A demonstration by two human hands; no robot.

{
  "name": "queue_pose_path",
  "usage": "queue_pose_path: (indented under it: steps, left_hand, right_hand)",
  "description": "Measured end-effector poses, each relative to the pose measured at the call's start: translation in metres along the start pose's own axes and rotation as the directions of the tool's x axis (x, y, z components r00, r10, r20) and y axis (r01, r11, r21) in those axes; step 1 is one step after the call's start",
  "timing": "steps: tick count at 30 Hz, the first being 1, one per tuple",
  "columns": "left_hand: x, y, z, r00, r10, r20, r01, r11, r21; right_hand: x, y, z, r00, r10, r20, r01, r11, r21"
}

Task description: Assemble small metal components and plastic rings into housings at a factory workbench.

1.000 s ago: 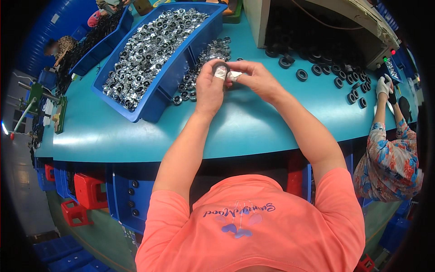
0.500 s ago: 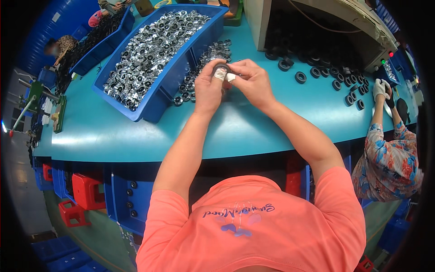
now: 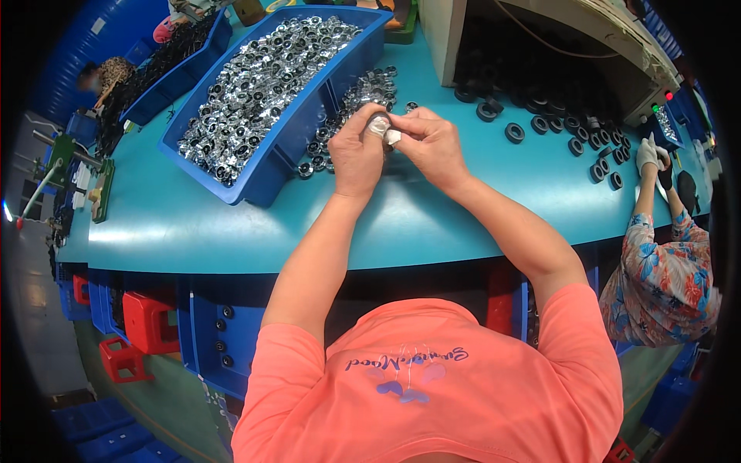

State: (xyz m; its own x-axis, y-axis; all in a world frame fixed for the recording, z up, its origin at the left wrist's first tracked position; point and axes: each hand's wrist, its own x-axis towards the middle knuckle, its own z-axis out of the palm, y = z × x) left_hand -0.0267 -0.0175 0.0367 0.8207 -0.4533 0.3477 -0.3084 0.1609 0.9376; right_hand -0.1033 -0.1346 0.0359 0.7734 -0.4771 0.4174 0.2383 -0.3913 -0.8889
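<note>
At the far left, a green machine with metal bars stands by the end of the teal worktop. Lower down, two red stools sit on the floor. Beyond, a long blue tray holds a heap of dark strips. Next comes a big blue bin, piled with silver-and-black parts; more of these lie loose on the worktop along its right side.

Right of the bin, above the worktop, the left hand grasps a black ring, its white-wrapped thumb laid across the ring. The right hand, its thumb also wrapped in white, brings bent fingers to the ring's right edge; whether they grip or only press it, I cannot tell.

Farther right stands a beige box, dark inside, with black rings spread before it. At the far right, a co-worker's white-gloved hand and patterned sleeve appear.
</note>
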Motion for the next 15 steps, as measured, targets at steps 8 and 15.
queue_pose_path:
  steps: [8, 15]
  left_hand:
    - [0.007, -0.001, -0.007, 0.968, -0.184, 0.172, 0.195, 0.980, -0.050]
    - [0.007, -0.003, -0.003, 0.993, -0.073, 0.091, 0.061, 0.991, 0.121]
  right_hand:
    - [0.011, 0.010, -0.014, 0.980, 0.162, 0.118, -0.176, 0.977, 0.119]
    - [0.008, -0.002, -0.011, 0.959, 0.218, 0.182, -0.231, 0.971, 0.053]
